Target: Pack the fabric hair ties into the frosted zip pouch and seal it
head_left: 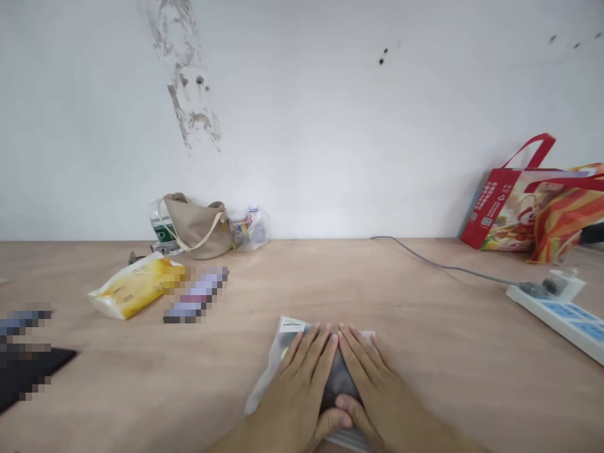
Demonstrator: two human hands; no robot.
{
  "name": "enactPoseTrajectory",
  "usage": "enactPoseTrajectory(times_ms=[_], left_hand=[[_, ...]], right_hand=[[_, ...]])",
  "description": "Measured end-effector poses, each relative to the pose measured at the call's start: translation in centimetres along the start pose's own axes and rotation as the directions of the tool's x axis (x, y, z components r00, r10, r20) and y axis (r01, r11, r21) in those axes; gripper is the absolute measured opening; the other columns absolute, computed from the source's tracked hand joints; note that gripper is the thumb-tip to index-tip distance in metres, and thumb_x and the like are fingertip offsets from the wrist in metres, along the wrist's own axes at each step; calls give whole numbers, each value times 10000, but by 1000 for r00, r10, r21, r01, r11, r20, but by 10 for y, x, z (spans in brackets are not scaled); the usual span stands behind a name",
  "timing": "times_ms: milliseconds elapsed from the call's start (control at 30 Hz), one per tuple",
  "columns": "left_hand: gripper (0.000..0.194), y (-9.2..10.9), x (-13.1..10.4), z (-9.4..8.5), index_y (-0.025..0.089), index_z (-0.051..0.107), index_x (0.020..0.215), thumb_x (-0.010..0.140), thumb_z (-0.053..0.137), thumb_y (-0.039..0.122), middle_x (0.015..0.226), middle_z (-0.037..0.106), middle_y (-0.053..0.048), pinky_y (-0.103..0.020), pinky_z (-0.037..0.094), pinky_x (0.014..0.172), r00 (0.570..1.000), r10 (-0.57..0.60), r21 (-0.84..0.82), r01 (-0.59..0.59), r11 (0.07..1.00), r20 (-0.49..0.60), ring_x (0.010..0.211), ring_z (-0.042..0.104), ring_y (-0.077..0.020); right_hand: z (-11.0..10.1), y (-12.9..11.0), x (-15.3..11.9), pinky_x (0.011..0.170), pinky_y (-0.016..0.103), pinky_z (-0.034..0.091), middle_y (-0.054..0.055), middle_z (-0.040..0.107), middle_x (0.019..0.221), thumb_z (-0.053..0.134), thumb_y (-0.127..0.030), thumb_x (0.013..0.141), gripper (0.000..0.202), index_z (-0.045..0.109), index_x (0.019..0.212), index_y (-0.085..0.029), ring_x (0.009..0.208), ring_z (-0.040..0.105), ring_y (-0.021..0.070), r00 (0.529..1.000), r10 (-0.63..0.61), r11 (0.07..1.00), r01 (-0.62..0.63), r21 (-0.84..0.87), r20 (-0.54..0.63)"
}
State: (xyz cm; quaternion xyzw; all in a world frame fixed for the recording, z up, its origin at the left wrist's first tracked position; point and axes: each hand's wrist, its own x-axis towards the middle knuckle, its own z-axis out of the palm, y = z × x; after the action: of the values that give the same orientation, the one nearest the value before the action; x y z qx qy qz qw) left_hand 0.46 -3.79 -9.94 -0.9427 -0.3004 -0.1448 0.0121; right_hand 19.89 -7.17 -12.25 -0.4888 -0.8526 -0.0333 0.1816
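A clear plastic bag (267,377) with something dark inside lies flat on the wooden table (189,384) at the bottom centre. A white label (291,324) shows at its upper left corner. My left hand (302,384) rests flat on the bag's left part, fingers stretched forward. On the right part lies my right hand (372,384), also flat with its fingers extended. The two thumbs meet near the bag's lower middle, and the dark content shows between the hands.
A yellow tissue pack (141,283) and a blurred-out phone (198,296) lie left. Behind them stand a beige bag (195,226) and a water bottle (163,226). At right are a red shopping bag (495,207), a power strip (561,318) and its grey cable (434,263).
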Motion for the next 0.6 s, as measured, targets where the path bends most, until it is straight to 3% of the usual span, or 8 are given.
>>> enactPoseTrajectory(times_ms=[133, 267, 600], left_hand=[[889, 10, -4, -12, 185, 2, 1471, 840, 502, 561, 1500, 241, -148, -543, 273, 1085, 996, -45, -60, 50, 997, 77, 1373, 227, -342], [812, 10, 1, -22, 212, 36, 1471, 867, 474, 535, 1523, 182, -115, -564, 232, 1093, 977, -91, -129, 118, 985, 195, 1398, 136, -329], [801, 6, 8, -23, 315, 42, 1456, 834, 436, 631, 1532, 171, -73, -735, 107, 1001, 947, -161, -132, 204, 970, 278, 1385, 4, -424]], right_hand=[[0, 2, -5, 1056, 567, 276, 134, 215, 1479, 394, -434, 933, 660, 153, 1464, -125, 1358, 230, 310, 997, -18, 999, 16, 31, 71], [-4, 0, -2, 1072, 538, 262, 127, 203, 1488, 387, -431, 939, 634, 184, 1461, -133, 1363, 207, 306, 993, 34, 996, -43, 79, 117], [-14, -3, 3, 1092, 520, 221, 146, 189, 1488, 361, -481, 941, 642, 252, 1441, -93, 1373, 177, 294, 975, 108, 985, -132, 112, 195]])
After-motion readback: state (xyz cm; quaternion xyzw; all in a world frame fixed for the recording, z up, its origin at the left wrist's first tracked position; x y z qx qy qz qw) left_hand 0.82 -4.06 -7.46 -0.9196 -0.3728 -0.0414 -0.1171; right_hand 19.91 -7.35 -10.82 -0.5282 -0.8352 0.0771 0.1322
